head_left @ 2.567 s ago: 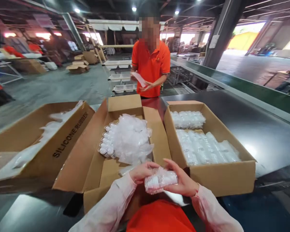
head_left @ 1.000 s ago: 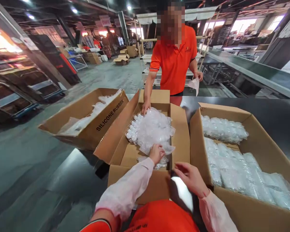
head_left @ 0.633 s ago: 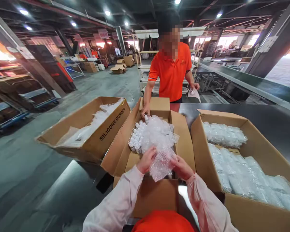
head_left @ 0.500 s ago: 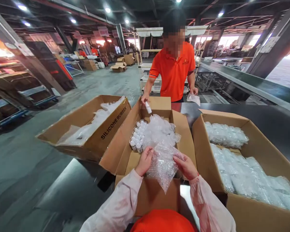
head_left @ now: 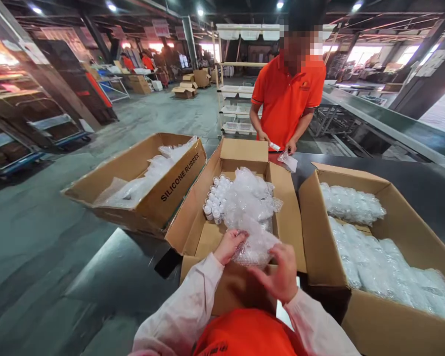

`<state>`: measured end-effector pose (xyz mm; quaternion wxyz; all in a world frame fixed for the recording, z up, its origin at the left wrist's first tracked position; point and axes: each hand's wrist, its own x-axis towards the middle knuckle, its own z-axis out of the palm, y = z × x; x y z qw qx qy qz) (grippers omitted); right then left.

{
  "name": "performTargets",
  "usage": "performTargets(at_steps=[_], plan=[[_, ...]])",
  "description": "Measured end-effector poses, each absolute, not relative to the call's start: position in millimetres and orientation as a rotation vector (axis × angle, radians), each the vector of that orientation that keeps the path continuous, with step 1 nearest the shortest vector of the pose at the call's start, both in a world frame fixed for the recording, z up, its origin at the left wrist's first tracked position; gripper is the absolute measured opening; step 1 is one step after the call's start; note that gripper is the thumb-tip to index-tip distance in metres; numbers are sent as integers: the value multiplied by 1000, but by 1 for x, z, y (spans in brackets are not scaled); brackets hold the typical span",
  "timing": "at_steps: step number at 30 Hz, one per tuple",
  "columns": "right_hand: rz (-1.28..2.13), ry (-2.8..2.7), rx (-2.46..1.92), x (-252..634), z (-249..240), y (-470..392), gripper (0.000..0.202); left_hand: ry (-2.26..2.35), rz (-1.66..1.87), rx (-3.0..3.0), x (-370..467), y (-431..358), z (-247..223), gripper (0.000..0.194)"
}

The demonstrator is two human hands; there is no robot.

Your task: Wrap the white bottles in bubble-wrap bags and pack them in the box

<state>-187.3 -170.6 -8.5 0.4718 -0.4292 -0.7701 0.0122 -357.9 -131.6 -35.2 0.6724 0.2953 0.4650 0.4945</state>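
My left hand pinches the left edge of a clear bubble-wrap bag above the near side of the middle cardboard box. My right hand is open at the bag's right edge, thumb and fingers apart; whether its fingertips touch the bag I cannot tell. In the box, several small white bottles stand packed on the left. Beside them lies a heap of loose bubble-wrap bags.
At left stands a carton marked SILICONE RUBBER, holding bubble wrap. The right-hand carton contains wrapped bundles. Across the table, a co-worker in orange holds a small white bottle and a bubble-wrap bag.
My right hand has let go of the bag's edge and spread its fingers. The bag is folded up shorter. The co-worker has drawn a bottle from the box toward their bag.
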Motion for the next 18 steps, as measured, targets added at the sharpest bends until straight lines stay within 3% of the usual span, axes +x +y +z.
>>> performTargets(at_steps=[2,6,11,13,18], plan=[[-127,-2024,-992,-196,-22,-185,44,1044,1114,596,-355,-130,-39,44],[-188,-2228,-1097,-200,-44,-185,16,1046,1124,525,-352,-127,-44,37],[-270,-2200,-1084,-196,-38,-173,36,1061,1058,522,-346,-130,-39,22],[-301,-2187,-1108,-191,-38,-165,27,1101,1027,555,-347,-127,-38,21],[163,-2193,-1221,-158,-56,-139,32,1508,1238,624,-391,-90,-45,24]])
